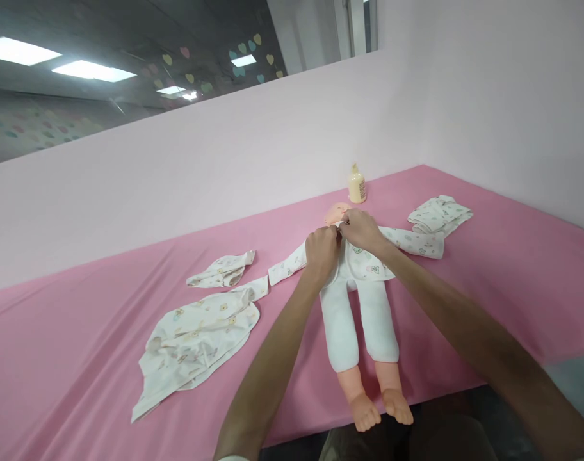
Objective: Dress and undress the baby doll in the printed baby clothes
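A baby doll [340, 326] lies on its back on the pink sheet, its feet toward me at the front edge. It wears a white printed baby jacket [373, 262], with both sleeves spread out sideways. My left hand [322, 253] and my right hand [362, 229] meet at the jacket's neckline, just below the doll's head. Fingers of both hands are pinched together on the jacket's collar edges. The exact fastening between the fingertips is hidden. Below the neckline the jacket's front hangs apart over the white cloth body.
A cream pump bottle [356, 186] stands behind the doll's head. Folded printed cloth [440, 216] lies at right. To the left are a small printed garment [222, 269] and a larger spread one [196, 339]. The pink-covered table [95, 307] meets a wall [177, 179] with a window.
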{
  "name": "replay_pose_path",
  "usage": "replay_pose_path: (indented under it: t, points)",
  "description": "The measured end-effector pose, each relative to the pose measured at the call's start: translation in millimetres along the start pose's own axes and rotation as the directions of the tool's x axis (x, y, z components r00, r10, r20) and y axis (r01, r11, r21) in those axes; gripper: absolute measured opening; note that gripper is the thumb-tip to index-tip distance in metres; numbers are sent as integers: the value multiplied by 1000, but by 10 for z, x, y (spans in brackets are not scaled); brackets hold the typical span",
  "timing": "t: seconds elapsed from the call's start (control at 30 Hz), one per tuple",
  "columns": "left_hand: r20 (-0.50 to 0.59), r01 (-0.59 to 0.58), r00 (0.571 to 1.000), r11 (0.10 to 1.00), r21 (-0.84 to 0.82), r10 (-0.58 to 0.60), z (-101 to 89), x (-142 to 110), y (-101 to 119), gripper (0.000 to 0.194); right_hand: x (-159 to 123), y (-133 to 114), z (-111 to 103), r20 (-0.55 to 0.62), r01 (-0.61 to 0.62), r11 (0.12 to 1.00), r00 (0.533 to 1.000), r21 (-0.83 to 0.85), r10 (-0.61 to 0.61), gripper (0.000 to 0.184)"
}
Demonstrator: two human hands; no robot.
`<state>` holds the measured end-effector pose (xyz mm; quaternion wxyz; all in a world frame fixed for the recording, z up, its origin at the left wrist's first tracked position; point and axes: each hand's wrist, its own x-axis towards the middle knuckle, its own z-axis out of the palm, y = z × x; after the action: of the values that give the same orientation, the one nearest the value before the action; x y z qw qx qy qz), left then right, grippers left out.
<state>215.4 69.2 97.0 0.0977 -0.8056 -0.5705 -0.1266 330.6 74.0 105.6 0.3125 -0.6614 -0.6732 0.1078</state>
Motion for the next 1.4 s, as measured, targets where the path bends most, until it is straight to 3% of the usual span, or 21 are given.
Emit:
replay_pose_path:
  t: [0.57, 0.87, 1.2, 1.4]
  points:
    - [-16, 42, 999, 999, -11, -42, 45, -19, 63, 32, 36, 32, 34, -16, -55, 998, 998, -20, 55, 20]
    - [-14, 6, 1000, 1000, 23, -5, 113, -17, 61, 30, 32, 30, 41, 11, -49, 998, 999, 32, 49, 25]
    - [-31, 40, 999, 998, -40, -41, 191, -9, 31, 30, -2, -24, -35, 90, -44, 977, 996, 208, 25, 31]
    - [-56, 32, 998, 994, -105, -38, 201, -1, 6, 28, -8, -3, -1, 85, -115, 901, 993, 419, 88, 25]
